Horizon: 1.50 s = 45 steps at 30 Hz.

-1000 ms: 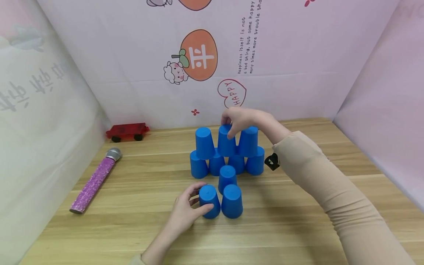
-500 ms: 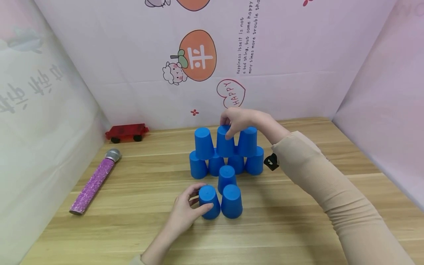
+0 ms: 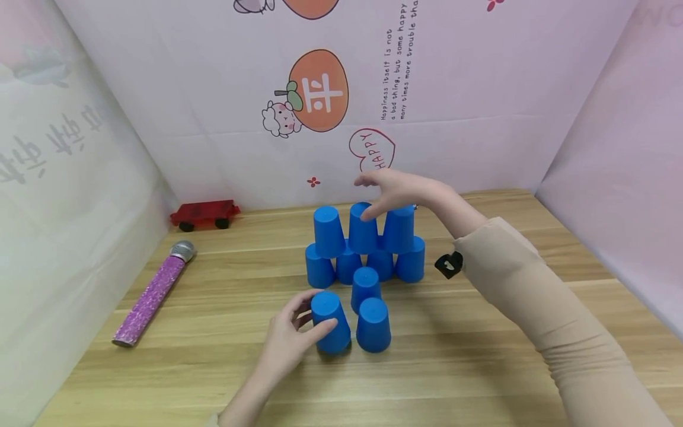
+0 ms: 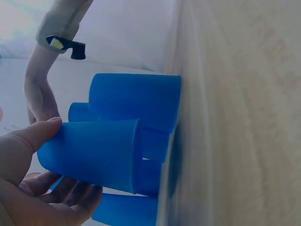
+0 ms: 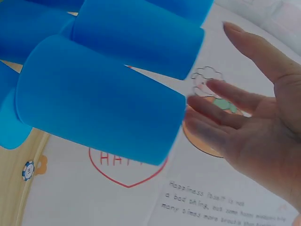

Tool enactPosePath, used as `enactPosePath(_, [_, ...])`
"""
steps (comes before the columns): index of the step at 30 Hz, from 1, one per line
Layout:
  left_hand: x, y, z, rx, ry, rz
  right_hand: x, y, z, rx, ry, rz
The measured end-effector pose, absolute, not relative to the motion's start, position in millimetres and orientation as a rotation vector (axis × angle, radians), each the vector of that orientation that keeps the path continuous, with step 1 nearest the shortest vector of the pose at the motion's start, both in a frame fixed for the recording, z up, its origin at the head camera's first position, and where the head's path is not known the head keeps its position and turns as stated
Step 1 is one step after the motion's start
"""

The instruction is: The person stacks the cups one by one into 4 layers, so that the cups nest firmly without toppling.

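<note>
My left hand [image 3: 290, 335] grips an upside-down blue cup [image 3: 331, 323] at the front, thumb on one side and fingers on the other. In the left wrist view this held cup [image 4: 91, 153] has its rim raised off the tabletop. Close to its right stands another blue cup [image 3: 373, 326], with a third cup [image 3: 366, 289] just behind. Farther back, three upside-down cups form an upper row on a lower row of several. My right hand [image 3: 397, 190] hovers over the upper row's middle cup [image 3: 363, 228], fingers spread and holding nothing; the right wrist view shows the hand [image 5: 254, 108] apart from the cups.
On the wooden table [image 3: 240, 379], a toy microphone [image 3: 155, 290] with a purple glitter handle lies at the left. A red toy car [image 3: 205, 214] stands by the back wall. Printed cloth [image 3: 453, 89] encloses the back and both sides.
My right hand has let go of the upper row's middle cup and lifted with its fingers spread. My left hand has raised the front cup slightly and shifted it left.
</note>
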<state>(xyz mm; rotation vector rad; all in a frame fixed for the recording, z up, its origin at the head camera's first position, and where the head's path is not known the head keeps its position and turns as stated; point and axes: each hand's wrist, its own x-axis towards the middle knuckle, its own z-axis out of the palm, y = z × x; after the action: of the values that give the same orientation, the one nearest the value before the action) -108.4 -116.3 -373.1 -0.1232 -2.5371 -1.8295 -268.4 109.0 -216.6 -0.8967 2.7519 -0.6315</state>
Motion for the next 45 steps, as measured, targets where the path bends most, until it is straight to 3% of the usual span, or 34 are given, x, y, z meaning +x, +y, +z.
enactPosePath(13, [-110.0, -129.1, -345.1, -0.143, -2.434, -1.785, -231.4, 154.5, -218.0, -0.954, 2.825, -1.085])
enactPosePath(26, [-129.1, -134.5, -301.1, -0.325, -2.365, -1.651, -180.0, 176.2, -282.2, -0.811, 2.658, -1.444])
enactPosePath(45, [-169.7, -125.9, -252.7, -0.442, -2.326, -1.528, -135.1, 174.7, -347.4, -0.842, 2.525, -1.42])
